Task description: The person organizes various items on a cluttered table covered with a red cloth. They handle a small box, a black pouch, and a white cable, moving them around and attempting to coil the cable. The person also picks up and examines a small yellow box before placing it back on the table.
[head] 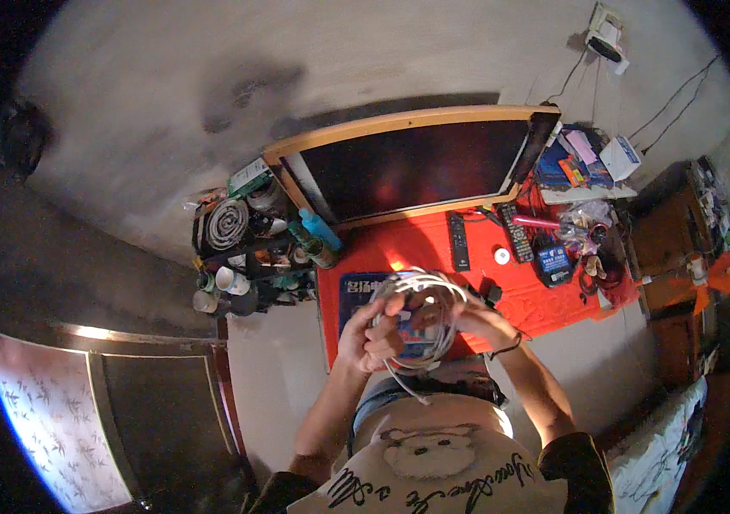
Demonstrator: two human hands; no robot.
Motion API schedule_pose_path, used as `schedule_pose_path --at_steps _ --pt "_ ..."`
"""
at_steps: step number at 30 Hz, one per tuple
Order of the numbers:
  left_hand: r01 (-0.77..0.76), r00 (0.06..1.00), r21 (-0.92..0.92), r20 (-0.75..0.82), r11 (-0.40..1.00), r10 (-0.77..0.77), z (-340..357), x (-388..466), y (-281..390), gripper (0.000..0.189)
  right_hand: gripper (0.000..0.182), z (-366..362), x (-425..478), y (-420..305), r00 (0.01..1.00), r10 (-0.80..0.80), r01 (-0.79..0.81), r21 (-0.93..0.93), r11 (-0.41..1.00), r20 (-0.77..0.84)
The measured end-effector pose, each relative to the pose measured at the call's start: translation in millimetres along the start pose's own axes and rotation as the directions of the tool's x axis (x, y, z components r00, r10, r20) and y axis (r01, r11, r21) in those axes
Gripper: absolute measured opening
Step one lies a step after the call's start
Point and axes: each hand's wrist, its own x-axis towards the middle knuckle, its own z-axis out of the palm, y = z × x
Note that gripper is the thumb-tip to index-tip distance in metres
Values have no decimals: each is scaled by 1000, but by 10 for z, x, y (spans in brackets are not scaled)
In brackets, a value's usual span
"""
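Observation:
A loosely coiled white cable (445, 340) is held up in front of my body, above the near edge of a red-covered table (377, 247). My left hand (374, 337) grips the coil's left side, fingers curled around the strands. On the opposite side, my right hand (477, 321) has hold of the coil, though its fingers are partly hidden by the strands. One loose cable end (413, 392) hangs below, over my shirt. Behind the coil lies a dark blue printed sheet or bag (353, 315) on the table, partly covered by my hands.
A wood-framed television (413, 167) stands at the back. Two remote controls, one black (459, 241) and one with many buttons (516, 234), lie before it. A blue bottle (320, 230) and crowded shelf (255, 266) are left. A blue-labelled black box (552, 263) sits right.

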Motion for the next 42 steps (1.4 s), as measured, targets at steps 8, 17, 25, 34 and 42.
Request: schedule_pose_path --at_steps 8,17,25,34,42 --pt "-180 862 636 -266 750 432 -230 122 186 30 23 234 -24 483 937 21 136 420 897 -349" --pt "-189 594 826 -335 531 732 -979 246 348 37 28 -43 -154 1132 827 372 -195 405 893 -422" --pt "118 377 956 -292 267 879 -1850 477 1059 29 38 -1242 595 1652 850 191 -81 237 968 -491" --pt "940 222 262 11 -217 975 -1950 702 1022 66 40 -2094 1641 1442 693 123 -709 -641 295 -710" --pt "311 942 21 124 -950 312 -2232 542 1180 35 29 -2549 955 1508 874 -276 59 -475 878 -401"
